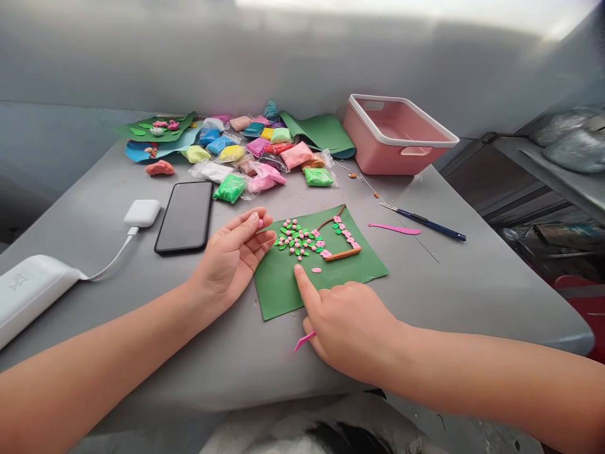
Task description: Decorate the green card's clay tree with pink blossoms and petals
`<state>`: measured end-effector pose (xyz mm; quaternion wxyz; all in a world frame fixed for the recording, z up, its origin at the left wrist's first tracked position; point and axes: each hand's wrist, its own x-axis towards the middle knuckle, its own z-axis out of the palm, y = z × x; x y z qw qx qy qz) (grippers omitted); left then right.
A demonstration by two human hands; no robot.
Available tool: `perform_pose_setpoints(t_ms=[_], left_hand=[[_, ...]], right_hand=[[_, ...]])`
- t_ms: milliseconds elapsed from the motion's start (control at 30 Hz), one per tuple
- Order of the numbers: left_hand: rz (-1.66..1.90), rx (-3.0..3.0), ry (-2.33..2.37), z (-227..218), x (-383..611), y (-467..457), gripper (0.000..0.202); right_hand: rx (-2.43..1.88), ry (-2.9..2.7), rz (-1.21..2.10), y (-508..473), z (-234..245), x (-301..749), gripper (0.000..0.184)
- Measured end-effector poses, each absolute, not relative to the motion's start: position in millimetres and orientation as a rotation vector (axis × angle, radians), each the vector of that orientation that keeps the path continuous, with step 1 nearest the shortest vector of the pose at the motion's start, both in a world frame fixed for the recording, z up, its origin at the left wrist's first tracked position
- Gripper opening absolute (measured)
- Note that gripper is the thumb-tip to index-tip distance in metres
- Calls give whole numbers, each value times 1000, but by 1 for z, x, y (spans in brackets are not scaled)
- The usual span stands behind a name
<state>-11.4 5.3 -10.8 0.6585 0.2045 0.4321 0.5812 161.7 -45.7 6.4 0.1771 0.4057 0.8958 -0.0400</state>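
A green sheet (278,293) on the table carries a clay picture: a cluster of green leaves and pink balls (297,238), pink flowers (348,236) and a brown clay strip (343,254). My left hand (231,255) is beside the sheet's left edge, a small lump of pink clay (260,222) pinched between thumb and fingers. With its index finger stretched to the sheet just below the cluster, my right hand (352,325) keeps a pink plastic modelling tool (305,341) under its curled fingers. Right of that fingertip lies a flat pink clay oval (316,270).
Packets of coloured clay (258,148) are heaped at the back beside a pink bin (392,142). A phone (184,217) and white charger (142,213) lie left. To the right are a dark blue pen-like tool (428,224), a pink plastic knife (394,229) and a thin wire (420,243).
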Motion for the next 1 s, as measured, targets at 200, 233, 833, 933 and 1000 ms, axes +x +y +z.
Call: perform_pose_setpoints(t_ms=[200, 233, 833, 933, 1000], left_hand=[[1316, 464, 969, -12, -10, 7, 5], [1318, 480, 966, -13, -9, 7, 5], [1026, 926, 905, -12, -12, -5, 29], [1011, 940, 921, -10, -11, -6, 28], [1013, 941, 923, -8, -9, -7, 26]], right_hand=[[1281, 2662, -209, -40, 1, 182, 72], [1293, 2760, -202, -37, 0, 186, 68], [1111, 3778, -36, 17, 5, 185, 25], [1084, 3767, -42, 16, 4, 189, 24], [1065, 3767, -37, 16, 4, 191, 22]])
